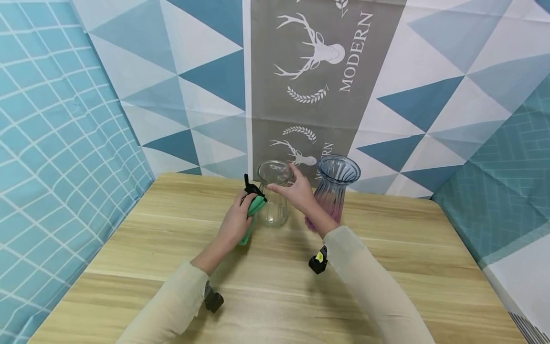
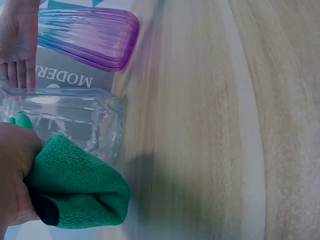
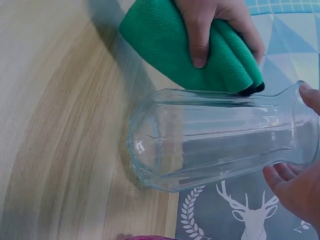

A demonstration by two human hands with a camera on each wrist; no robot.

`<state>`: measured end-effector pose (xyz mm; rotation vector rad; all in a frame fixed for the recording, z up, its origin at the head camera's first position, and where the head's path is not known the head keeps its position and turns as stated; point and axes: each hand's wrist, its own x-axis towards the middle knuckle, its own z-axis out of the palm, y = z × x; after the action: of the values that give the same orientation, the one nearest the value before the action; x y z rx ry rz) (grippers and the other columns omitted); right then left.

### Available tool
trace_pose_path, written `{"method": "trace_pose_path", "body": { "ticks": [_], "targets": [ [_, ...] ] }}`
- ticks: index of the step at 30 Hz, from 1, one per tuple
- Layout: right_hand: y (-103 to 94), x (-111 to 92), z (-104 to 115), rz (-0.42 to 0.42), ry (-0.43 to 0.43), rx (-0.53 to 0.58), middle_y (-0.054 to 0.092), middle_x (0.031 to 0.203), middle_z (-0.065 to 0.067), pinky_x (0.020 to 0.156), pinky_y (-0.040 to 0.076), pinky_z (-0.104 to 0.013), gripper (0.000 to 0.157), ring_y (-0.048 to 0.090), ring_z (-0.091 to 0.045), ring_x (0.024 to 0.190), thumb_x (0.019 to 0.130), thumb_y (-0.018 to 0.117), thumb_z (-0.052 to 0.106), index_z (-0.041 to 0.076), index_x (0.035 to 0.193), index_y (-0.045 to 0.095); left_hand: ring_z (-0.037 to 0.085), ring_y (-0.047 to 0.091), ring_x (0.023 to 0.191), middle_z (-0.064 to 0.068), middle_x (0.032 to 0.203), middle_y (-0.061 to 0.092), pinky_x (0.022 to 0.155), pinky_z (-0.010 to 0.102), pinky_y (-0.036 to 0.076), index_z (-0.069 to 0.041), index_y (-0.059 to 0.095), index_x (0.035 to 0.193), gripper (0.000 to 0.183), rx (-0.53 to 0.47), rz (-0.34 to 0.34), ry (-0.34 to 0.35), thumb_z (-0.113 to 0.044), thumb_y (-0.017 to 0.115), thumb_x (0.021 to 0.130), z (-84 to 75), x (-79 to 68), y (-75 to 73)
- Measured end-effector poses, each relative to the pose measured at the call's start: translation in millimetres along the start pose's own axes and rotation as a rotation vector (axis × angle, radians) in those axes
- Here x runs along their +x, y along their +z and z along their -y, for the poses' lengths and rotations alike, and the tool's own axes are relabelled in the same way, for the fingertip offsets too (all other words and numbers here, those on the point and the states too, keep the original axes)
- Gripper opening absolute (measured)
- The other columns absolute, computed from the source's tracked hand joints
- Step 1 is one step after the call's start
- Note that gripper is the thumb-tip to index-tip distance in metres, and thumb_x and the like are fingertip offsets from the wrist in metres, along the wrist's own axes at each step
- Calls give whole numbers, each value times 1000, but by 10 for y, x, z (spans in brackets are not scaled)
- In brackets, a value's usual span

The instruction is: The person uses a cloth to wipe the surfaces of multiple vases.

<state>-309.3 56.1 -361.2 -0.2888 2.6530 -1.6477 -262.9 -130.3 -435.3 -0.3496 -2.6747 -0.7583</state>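
A clear glass vase (image 3: pixel 215 130) with a flared rim stands upright on the table. My right hand (image 1: pixel 298 191) holds it near the rim, thumb and fingers on either side of the neck. In my left hand (image 1: pixel 235 217) is a folded green cloth (image 2: pixel 80 180) with black edging, gripped between thumb and fingers. The cloth is against or very close to the vase's side; contact is hard to tell. A black piece (image 1: pixel 253 190) sticks up above the cloth in the head view. Part of the left hand's fingers is hidden by the cloth.
A second glass vase (image 1: pixel 338 179), blue at the top and purple-pink below, stands just right of the clear one, partly behind my right forearm. The wooden table (image 1: pixel 275 296) meets a patterned backdrop (image 1: pixel 215 86) close behind both vases.
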Motion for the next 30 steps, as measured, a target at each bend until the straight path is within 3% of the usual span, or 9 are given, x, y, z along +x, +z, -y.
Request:
{"method": "trace_pose_path", "body": {
  "ticks": [7,11,15,19,26,30],
  "targets": [
    [27,-15,23,-42,14,29,40,143,-13,87,50,-38,98,54,-25,111,75,77,38,18,150,18,37,56,110,19,138,38,87,47,50,-16,37,139,61,-11,62,-37,-1,62,86,-1,-6,-48],
    [48,-25,24,-39,26,22,39,144,-11,85,50,-37,100,56,-24,106,74,77,41,19,151,16,37,56,111,18,139,38,87,47,50,-17,36,140,62,-32,24,-35,-1,62,86,-48,0,-98],
    [59,-35,21,-47,23,22,36,147,-11,90,49,-38,102,54,-25,112,73,78,43,18,150,17,40,55,113,21,139,39,88,49,50,-15,37,140,61,-16,-19,-13,-3,62,86,-122,16,-122],
    [71,-44,17,-52,20,16,35,148,-12,94,48,-40,101,50,-27,121,73,77,45,19,150,16,42,56,112,23,139,39,86,50,51,-15,38,139,60,28,-27,-8,-3,63,86,-166,18,-112],
    [84,-44,23,-75,16,-14,38,145,-13,93,48,-40,99,49,-27,122,74,76,44,19,150,19,42,57,107,22,135,42,82,49,52,-15,42,136,55,59,-55,16,-2,62,87,-161,8,-43],
    [78,-34,22,-76,22,-7,38,145,-13,96,46,-42,99,47,-28,125,74,77,42,19,150,18,40,58,105,20,135,42,80,48,53,-15,42,136,57,67,-36,3,-1,63,86,-146,-20,-1]
  ]
}}
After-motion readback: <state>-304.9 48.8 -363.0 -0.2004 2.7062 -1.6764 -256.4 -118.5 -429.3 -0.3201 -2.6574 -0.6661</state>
